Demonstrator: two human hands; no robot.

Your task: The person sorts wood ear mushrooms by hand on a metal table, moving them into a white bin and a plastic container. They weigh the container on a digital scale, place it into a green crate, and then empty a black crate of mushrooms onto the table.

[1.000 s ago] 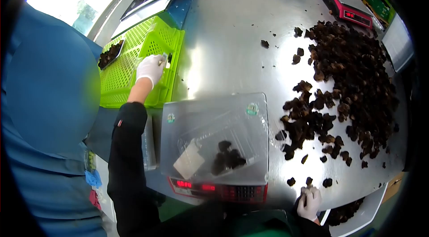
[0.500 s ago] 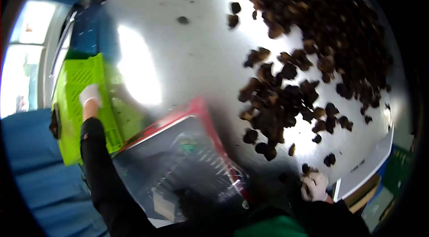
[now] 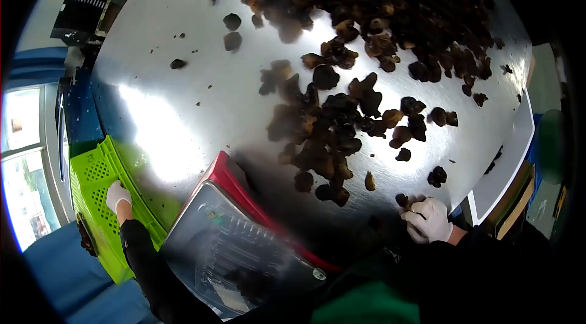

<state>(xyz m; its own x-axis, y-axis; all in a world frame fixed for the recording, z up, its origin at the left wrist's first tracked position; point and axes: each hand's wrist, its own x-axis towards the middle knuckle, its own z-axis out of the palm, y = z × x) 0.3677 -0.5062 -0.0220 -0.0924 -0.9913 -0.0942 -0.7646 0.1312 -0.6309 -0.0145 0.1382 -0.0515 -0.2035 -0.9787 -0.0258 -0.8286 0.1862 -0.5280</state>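
My right hand (image 3: 429, 221), in a white glove, is at the near right part of the metal table (image 3: 201, 73). Its fingers are curled around a small brownish piece of wood ear mushroom (image 3: 417, 200), with a darker piece right at the fingertips. Farther in lie loose wood ear mushrooms (image 3: 339, 131), with a large heap of them (image 3: 390, 0) behind. My left hand (image 3: 118, 197), also gloved, overlaps the perforated bright green basket (image 3: 97, 171) on the left; its fingers are mostly hidden. Between my arms sits a clear plastic bin (image 3: 244, 251) with dark pieces inside.
A red-rimmed tray (image 3: 229, 180) lies against the clear bin. At the right edge stands a white panel (image 3: 510, 159) beside cardboard. A blue cloth (image 3: 46, 275) hangs below the basket, and a window (image 3: 27, 171) is at far left.
The view has swung, so the mushrooms appear farther left and the basket lower. My left hand is still over the basket, my right still at the near right of the table.
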